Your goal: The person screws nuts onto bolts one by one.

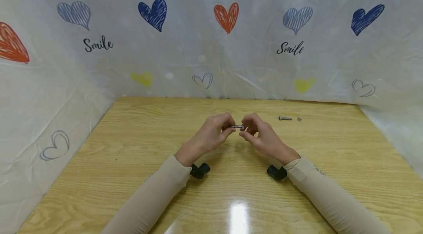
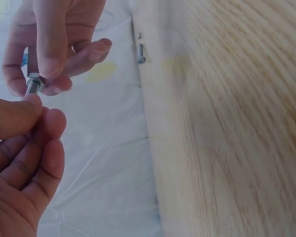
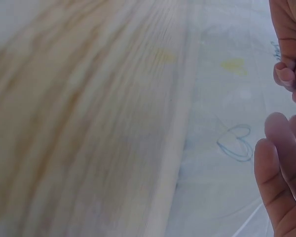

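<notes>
Heart-printed sheeting [image 1: 185, 54] backs the counter [image 1: 132, 127]. Above it, the left hand [image 1: 212, 133] pinches a bolt [image 1: 237, 126], apparently steadying it; the right hand [image 1: 264, 138] curves about its nut [image 2: 37, 81], contact unclear. Toward the far right corner lie a spare bolt [image 1: 285, 118] and loose nut [image 1: 299, 119], seemingly kept clear.

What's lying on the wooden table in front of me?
A bolt and, to its right, a nut lie apart on the table, beyond the right hand. Any surface hidden behind the sleeves in the head view can't be seen.

The left hand [image 1: 210, 133] hides 1 end of the bolt [image 1: 237, 126]
</notes>
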A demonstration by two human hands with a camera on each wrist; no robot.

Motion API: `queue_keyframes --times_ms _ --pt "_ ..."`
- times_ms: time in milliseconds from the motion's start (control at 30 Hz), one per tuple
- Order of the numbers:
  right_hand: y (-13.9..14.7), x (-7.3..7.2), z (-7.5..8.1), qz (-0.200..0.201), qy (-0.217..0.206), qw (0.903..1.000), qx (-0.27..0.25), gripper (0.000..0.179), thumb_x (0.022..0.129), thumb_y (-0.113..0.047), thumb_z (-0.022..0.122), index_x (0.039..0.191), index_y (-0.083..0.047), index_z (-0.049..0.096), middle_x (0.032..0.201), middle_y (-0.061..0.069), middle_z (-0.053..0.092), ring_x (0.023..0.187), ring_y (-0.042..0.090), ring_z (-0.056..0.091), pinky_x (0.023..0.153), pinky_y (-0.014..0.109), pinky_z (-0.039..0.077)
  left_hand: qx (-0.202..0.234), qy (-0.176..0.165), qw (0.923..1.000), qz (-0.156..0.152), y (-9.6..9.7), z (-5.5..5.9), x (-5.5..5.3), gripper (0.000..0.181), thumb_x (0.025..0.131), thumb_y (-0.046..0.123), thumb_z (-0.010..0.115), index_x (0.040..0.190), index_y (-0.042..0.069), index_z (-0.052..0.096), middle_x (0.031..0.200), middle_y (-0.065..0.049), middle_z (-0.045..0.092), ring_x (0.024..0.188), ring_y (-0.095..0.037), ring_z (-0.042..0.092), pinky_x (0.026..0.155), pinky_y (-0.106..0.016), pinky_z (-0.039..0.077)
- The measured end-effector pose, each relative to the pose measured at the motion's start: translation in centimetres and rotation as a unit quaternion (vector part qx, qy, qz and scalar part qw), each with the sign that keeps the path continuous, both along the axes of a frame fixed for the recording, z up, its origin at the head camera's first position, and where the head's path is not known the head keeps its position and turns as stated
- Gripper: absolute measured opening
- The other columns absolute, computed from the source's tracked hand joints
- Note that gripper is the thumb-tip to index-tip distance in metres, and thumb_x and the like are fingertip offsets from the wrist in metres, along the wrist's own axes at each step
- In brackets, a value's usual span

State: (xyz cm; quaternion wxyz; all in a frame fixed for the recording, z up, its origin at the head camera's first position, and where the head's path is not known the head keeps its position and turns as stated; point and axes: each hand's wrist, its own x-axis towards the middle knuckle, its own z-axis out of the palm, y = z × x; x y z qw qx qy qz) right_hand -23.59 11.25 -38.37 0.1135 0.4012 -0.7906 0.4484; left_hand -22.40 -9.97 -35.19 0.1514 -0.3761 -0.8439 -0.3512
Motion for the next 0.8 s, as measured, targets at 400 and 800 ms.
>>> queue_keyframes --times_ms 400,800 --pt "0.14 -0.19 -0.21 -0.007 0.018 0.9998 0.009 0.015 0.096 -0.008 0.058 0.11 -0.011 0.053 0.078 0.008 0.058 0.06 0.02 0.058 0.053 0.03 0.046 -0.01 -0.014 0.9998 0.008 0.03 -0.17 0.01 0.01 0.09 0.006 0.067 0.091 0.01 0.058 0.08 0.003 0.061 0.064 -0.005 0.053 0.058 -0.022 0.046" --pt "0.22 -0.36 -0.14 -0.016 0.028 0.9993 0.017 0.01 0.098 -0.013 0.055 0.108 -0.012 0.057 0.075 0.0 0.056 0.06 0.007 0.052 0.052 0.03 0.043 -0.018 -0.022 0.9995 0.017 0.0 -0.14 -0.15 0.011 0.09 0.008 0.067 0.092 0.01 0.057 0.079 0.004 0.059 0.066 -0.005 0.054 0.061 -0.021 0.047"
